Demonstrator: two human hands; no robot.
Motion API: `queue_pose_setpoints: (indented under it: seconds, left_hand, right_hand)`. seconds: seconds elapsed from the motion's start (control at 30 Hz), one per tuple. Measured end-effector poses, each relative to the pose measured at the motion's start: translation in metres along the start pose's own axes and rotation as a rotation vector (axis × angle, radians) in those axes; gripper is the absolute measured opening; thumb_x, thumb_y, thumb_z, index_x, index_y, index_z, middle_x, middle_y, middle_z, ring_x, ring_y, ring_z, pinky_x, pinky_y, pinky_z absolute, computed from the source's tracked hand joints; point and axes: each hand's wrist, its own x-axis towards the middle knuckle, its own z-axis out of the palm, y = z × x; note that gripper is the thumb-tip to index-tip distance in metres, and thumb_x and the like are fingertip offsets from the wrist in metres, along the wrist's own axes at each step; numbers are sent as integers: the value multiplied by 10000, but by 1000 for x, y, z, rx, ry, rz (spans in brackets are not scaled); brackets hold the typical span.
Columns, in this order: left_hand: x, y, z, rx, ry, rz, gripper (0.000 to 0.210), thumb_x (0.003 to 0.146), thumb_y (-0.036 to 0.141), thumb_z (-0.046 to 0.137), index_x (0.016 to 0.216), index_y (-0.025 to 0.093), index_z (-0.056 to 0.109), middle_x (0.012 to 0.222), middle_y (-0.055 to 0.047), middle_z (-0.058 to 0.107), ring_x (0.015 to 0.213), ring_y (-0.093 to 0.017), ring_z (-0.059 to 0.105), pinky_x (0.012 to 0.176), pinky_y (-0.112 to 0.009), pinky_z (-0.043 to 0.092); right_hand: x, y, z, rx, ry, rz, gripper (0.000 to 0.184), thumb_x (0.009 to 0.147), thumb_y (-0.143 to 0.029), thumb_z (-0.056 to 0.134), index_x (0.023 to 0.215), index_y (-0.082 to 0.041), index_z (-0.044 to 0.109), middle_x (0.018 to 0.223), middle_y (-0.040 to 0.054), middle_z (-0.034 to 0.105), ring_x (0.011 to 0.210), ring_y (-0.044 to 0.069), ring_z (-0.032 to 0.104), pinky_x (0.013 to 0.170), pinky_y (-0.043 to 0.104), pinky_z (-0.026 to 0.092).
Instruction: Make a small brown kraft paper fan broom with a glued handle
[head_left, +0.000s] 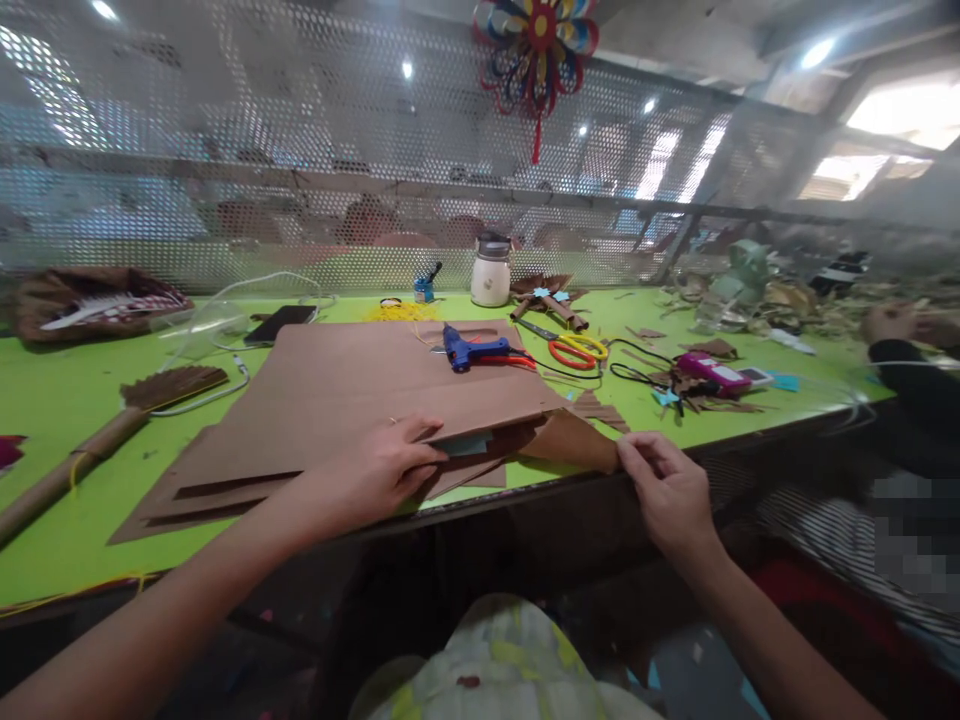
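Note:
A stack of large brown paper sheets [337, 400] lies on the green table [60, 400] in front of me. My left hand [379, 470] presses on the stack's near edge, fingers lifting the top sheet over a pale blue piece [461, 444]. My right hand [667, 485] pinches the tip of a smaller brown paper piece [574, 440] at the table's front edge. A blue glue gun [472, 350] rests on the far part of the stack.
Orange and yellow scissors [576, 350], a white jar [491, 272], a black phone [279, 324], a paper broom [112, 425] at the left, a pink device [716, 372] and brown scraps lie around. A perforated metal screen [300, 150] stands behind. Another person's hand [892, 325] shows at right.

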Motion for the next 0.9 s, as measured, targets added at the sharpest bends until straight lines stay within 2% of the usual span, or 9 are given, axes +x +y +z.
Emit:
queue_pose_setpoints:
  seconds: [0.13, 0.2, 0.27, 0.37, 0.5, 0.63, 0.7, 0.8, 0.9]
  left_hand:
    - [4, 17, -3, -186, -29, 35, 292, 909, 343, 412, 1009, 260, 674, 1382, -45, 433, 1226, -226, 442, 1017, -363, 363]
    - [12, 24, -5, -366, -27, 5, 300, 897, 385, 438, 1068, 240, 638, 1362, -56, 458, 1216, -216, 452, 1014, -351, 365]
    - [24, 29, -9, -583, -14, -60, 403, 858, 440, 497, 1180, 208, 564, 1311, -86, 509, 1176, -219, 489, 982, -352, 396]
    - [44, 37, -16, -890, -19, -126, 555, 798, 497, 558, 1240, 164, 512, 1219, -110, 577, 1078, -231, 556, 894, -345, 452]
    - [63, 45, -23, -1162, -10, -172, 424, 756, 470, 621, 1016, 136, 646, 980, -86, 670, 898, -211, 611, 777, -314, 475]
    - [71, 34, -18, -1375, 64, -329, 365, 628, 333, 760, 893, 98, 671, 854, -83, 685, 735, -171, 618, 711, -300, 481]
    - [72, 22, -14, -1409, 121, -363, 332, 597, 291, 783, 838, 90, 676, 822, -85, 689, 711, -166, 619, 714, -302, 484]
    - [70, 7, -11, -1481, 200, -393, 306, 602, 260, 783, 838, 96, 679, 799, -76, 697, 707, -162, 629, 721, -302, 492]
    - [67, 2, -10, -1564, 258, -434, 310, 603, 237, 784, 860, 99, 678, 783, -69, 704, 697, -165, 641, 709, -303, 505]
  right_hand:
    - [5, -6, -3, -10, 89, -12, 176, 819, -349, 590, 808, -174, 603, 682, 13, 606, 589, 130, 565, 524, 224, 468]
    - [13, -14, -4, -6, 100, -50, 169, 817, -342, 596, 800, -173, 600, 677, 8, 602, 589, 126, 566, 532, 224, 473]
    - [23, -25, -3, 10, 66, -88, 160, 815, -331, 600, 790, -174, 597, 671, 1, 598, 591, 121, 566, 543, 225, 479]
    - [41, -44, 5, 50, -34, -120, 150, 812, -324, 607, 785, -176, 598, 659, -6, 594, 583, 110, 559, 544, 221, 479]
    - [63, -60, 31, 141, -176, -124, 173, 798, -339, 621, 758, -172, 594, 619, -12, 582, 531, 99, 534, 504, 218, 457]
    - [77, -63, 61, 249, -302, -104, 207, 774, -364, 641, 739, -165, 592, 577, -25, 549, 507, 92, 508, 493, 221, 439]
    - [81, -64, 72, 345, -365, -50, 218, 757, -362, 660, 847, -169, 613, 596, -34, 544, 534, 92, 513, 519, 223, 446]
    - [84, -69, 81, 514, -515, 108, 354, 743, -363, 676, 1040, -186, 603, 684, -17, 581, 617, 106, 550, 580, 242, 471]
    - [84, -72, 85, 563, -719, 257, 349, 725, -373, 692, 1007, -172, 646, 812, 35, 639, 687, 128, 583, 624, 266, 482]
